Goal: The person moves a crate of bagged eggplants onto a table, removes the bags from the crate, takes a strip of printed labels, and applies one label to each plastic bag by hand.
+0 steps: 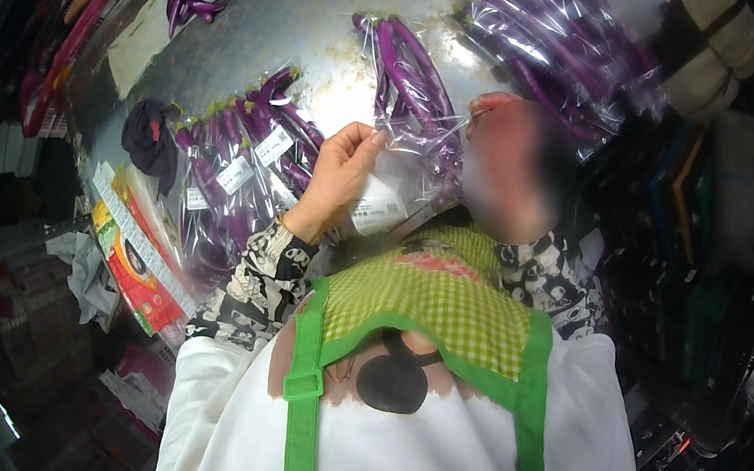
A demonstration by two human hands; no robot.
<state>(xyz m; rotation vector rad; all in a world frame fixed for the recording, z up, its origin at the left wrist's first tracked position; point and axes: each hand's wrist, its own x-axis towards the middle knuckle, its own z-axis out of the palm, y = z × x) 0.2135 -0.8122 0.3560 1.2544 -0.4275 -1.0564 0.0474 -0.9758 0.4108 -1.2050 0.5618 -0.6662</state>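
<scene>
Head view: left hand [342,174], fingers closed, pinches an eggplant bag [411,156]. Right hand [504,157] is blurred; I cannot tell its grip.

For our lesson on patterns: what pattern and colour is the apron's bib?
The apron's bib is yellowish-green check edged in plain green, clearest in the head view.

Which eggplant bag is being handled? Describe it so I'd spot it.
Start at the metal table. Between the labelled bags at left and the bagged heap at upper right lies a clear eggplant bag. Only this one is pinched by the left hand.
</scene>
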